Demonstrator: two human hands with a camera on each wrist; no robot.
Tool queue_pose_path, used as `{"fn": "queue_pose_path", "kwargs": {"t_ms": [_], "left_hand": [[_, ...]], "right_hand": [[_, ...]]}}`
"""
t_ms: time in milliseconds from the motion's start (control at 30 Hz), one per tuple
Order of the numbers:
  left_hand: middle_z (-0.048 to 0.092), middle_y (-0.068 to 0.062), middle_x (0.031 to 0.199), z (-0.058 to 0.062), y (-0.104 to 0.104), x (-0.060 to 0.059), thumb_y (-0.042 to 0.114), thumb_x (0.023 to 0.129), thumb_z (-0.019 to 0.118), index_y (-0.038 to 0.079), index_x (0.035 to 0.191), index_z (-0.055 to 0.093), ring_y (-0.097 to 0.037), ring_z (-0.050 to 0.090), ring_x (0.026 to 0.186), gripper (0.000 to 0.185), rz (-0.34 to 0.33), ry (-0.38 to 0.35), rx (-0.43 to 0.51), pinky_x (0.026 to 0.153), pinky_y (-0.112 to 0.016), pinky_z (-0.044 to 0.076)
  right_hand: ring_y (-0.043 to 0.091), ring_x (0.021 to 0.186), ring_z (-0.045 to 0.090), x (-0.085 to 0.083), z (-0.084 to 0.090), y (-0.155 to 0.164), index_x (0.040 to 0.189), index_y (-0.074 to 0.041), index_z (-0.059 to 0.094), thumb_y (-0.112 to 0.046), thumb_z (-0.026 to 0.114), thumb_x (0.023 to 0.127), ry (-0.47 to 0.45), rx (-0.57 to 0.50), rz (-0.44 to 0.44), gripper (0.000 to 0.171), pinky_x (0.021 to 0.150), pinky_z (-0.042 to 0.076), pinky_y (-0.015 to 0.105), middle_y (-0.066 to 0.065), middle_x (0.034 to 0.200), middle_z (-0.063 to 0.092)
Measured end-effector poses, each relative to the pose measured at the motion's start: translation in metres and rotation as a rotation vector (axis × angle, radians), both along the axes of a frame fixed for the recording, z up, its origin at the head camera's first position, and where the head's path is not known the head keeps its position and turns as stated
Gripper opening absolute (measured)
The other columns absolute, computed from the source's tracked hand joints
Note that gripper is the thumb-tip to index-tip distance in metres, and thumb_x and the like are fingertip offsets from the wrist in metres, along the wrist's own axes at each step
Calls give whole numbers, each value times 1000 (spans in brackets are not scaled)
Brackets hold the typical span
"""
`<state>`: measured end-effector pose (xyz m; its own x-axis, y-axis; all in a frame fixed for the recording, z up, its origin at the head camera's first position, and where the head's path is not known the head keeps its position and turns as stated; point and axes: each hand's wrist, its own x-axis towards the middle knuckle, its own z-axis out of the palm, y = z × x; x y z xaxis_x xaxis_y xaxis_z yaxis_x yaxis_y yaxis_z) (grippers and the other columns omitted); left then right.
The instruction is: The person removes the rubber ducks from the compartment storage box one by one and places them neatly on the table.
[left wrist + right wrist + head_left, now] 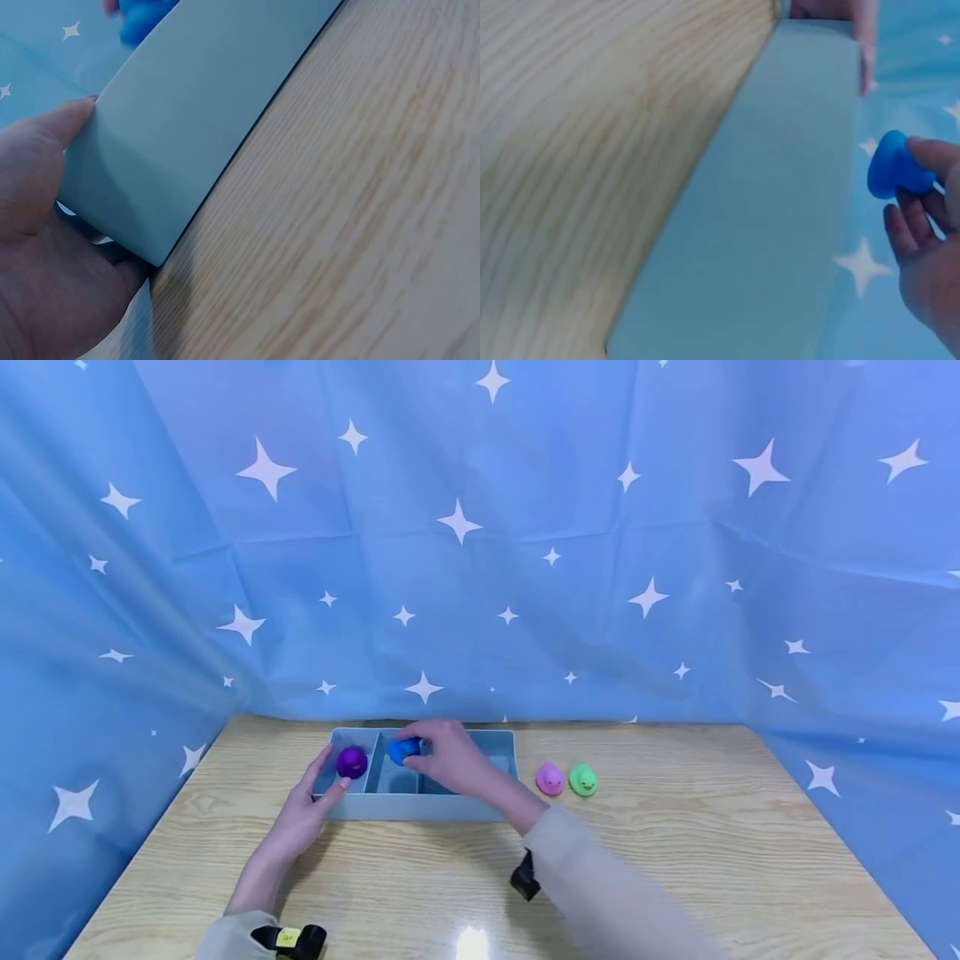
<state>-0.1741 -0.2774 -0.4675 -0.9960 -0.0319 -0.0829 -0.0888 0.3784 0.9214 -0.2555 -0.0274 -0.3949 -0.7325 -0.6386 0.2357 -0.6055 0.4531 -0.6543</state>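
A light blue box (420,808) with divided compartments stands on the table. My left hand (302,817) grips its left end, thumb on the front rim and fingers along the side. In the left compartment sits a purple rubber duck (352,762). My right hand (453,762) pinches a blue rubber duck (402,749) between thumb and fingers over the middle compartment. The right wrist view shows this blue duck (894,166) raised above the rim. Part of the right compartment is hidden behind my right hand and wrist.
To the right of the box, a pink rubber duck (550,779) and a green rubber duck (582,780) sit side by side on the wooden table (675,827). A blue star-patterned cloth (570,635) hangs behind the table and along its sides.
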Motion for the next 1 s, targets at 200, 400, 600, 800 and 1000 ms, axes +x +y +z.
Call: {"fn": "queue_pose_path", "kwargs": {"t_ms": [200, 400, 600, 800, 1000], "left_hand": [[2, -15, 172, -1, 3, 1, 41, 109, 50, 28, 167, 2, -45, -3, 154, 77, 0, -25, -6, 119, -71, 5], [-1, -17, 171, 1, 2, 2, 43, 108, 51, 30, 167, -1, -46, -4, 154, 80, -6, -41, -7, 118, -72, 6], [-1, -18, 171, 1, 2, 3, 41, 108, 52, 29, 167, -1, -49, -5, 153, 79, -4, -33, -11, 117, -73, 5], [-4, -18, 171, 2, 2, 4, 44, 108, 51, 30, 166, -4, -48, -6, 153, 81, -2, -57, -21, 117, -73, 6], [-5, -19, 171, 2, 3, 4, 44, 108, 50, 30, 166, -4, -48, -5, 153, 80, -2, -57, -26, 116, -75, 7]], "right_hand": [[28, 104, 68, 4, 14, 62, 124, -2, 73, -2, 78, 90, 13, -138, -51, 34, 89, 59, 42, 13, 124, 70], [26, 104, 67, 5, 16, 113, 124, -3, 74, -3, 78, 90, 44, -139, -141, 33, 87, 59, 37, 10, 124, 70], [27, 101, 70, 6, 9, 155, 122, 0, 73, 2, 79, 87, 103, -103, -207, 35, 90, 59, 46, 13, 119, 72], [30, 101, 70, 5, -3, 199, 122, 0, 73, 1, 78, 88, 96, -51, -298, 34, 90, 59, 51, 13, 116, 73], [35, 101, 70, 4, -22, 241, 120, 4, 72, 7, 75, 88, 112, -23, -356, 32, 88, 59, 55, 19, 115, 71]]}}
